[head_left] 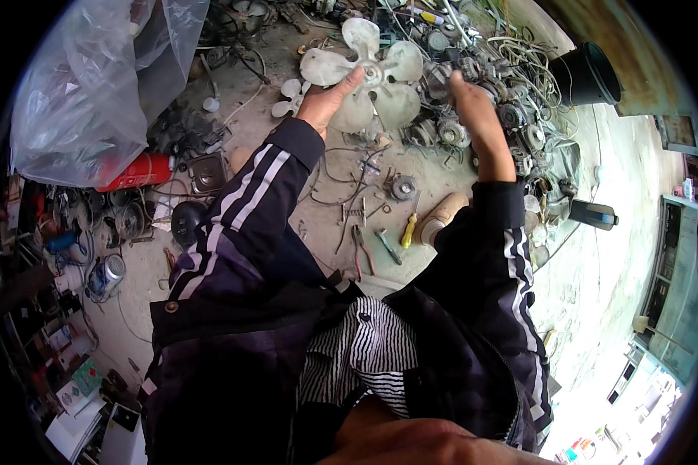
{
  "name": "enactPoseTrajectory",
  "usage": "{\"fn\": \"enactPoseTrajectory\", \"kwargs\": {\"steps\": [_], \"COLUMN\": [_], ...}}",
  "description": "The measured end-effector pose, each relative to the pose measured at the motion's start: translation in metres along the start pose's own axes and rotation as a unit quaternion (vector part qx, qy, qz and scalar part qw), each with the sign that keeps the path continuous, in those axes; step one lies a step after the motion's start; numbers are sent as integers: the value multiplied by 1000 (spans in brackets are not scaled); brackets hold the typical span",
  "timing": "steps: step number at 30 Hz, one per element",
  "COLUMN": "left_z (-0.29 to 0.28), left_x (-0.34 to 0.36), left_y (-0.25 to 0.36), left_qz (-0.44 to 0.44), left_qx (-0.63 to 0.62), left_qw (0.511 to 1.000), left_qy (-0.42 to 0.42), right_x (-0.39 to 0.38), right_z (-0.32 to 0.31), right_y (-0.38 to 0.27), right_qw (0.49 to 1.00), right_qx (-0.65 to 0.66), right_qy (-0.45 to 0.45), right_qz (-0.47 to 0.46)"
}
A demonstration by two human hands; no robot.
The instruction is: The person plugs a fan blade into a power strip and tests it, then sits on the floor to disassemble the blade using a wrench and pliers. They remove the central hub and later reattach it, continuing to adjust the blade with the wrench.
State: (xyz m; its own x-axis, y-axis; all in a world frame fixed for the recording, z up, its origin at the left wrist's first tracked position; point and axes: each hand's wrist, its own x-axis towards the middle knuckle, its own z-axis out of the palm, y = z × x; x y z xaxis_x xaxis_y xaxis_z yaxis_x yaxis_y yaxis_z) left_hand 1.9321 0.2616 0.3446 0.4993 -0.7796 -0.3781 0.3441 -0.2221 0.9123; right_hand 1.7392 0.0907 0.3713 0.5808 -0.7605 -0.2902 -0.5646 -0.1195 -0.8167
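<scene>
A large pale fan blade (399, 105) with several broad petals and a round hub is raised in front of me. My left hand (327, 103) grips it from the left, thumb lying toward the hub and the other fingers hidden behind. To its right, my right hand (473, 101) is curled beside a grey metal motor (440, 81) at the edge of a heap; its fingertips are hidden, so what it holds cannot be made out. A smaller white fan blade (292, 98) lies left of my left hand.
Motors and cables (512, 116) are heaped at the right, near a black bucket (585, 74). Closer to me lie pliers (359, 252), a yellow-handled screwdriver (409, 231), a small round motor part (402, 187) and loose wires. A clear plastic bag (93, 93) and red container (141, 172) stand left.
</scene>
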Motion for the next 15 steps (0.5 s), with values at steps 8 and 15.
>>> {"fn": "enactPoseTrajectory", "kwargs": {"steps": [8, 15], "left_z": [-13, -5], "left_x": [14, 11], "left_y": [-11, -7], "left_qz": [88, 103], "left_qx": [-68, -87], "left_qw": [991, 987], "left_qy": [76, 87], "right_x": [-39, -40], "right_z": [46, 61], "right_y": [-38, -30], "right_qw": [904, 901], "right_qx": [368, 348], "right_qy": [-214, -257], "right_qz": [36, 43]}}
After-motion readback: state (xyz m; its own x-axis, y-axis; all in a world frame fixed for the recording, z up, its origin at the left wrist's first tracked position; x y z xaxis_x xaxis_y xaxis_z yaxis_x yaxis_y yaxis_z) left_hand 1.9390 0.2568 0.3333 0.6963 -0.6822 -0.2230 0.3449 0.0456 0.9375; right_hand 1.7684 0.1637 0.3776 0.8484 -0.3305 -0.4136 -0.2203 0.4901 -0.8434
